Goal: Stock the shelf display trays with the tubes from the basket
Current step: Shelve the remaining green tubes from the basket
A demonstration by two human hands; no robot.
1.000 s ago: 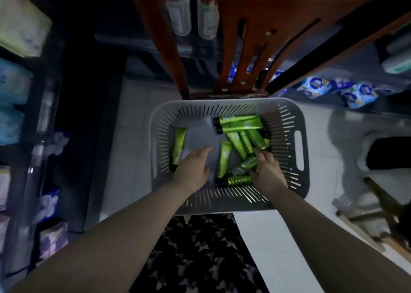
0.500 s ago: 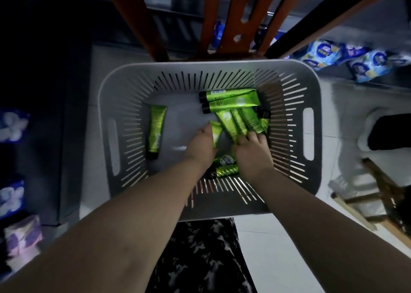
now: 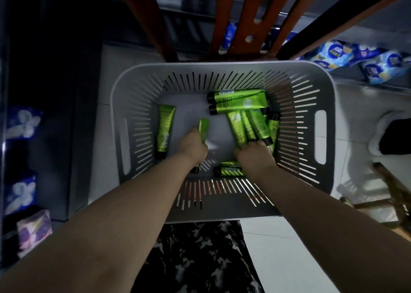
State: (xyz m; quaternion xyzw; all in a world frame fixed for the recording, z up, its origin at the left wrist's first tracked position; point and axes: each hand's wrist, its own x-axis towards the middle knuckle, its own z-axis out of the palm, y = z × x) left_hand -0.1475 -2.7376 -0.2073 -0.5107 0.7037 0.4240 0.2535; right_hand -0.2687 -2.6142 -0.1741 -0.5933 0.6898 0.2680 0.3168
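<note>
Dim shop aisle with a pale tiled floor: a grey slatted basket stands before a wooden chair, with blue packets on a low shelf at upper right. Both forearms reach into the basket. Since half a second ago the left hand has parted from the right and moved toward the basket's left half; it now grips one green tube in its fist, the crimped end standing clear above the thumb, so a first tube is judged picked but not yet carried out. The right hand has stayed at the fanned tubes, fingers curled over their cap ends; whether it has closed on any cannot be told, as the knuckles hide the fingertips. A lone tube lies near the left wall, a crosswise pair toward the far wall, and two more sit partly under the right wrist. Display trays lie out of frame; the tubes' print is too small to read
</note>
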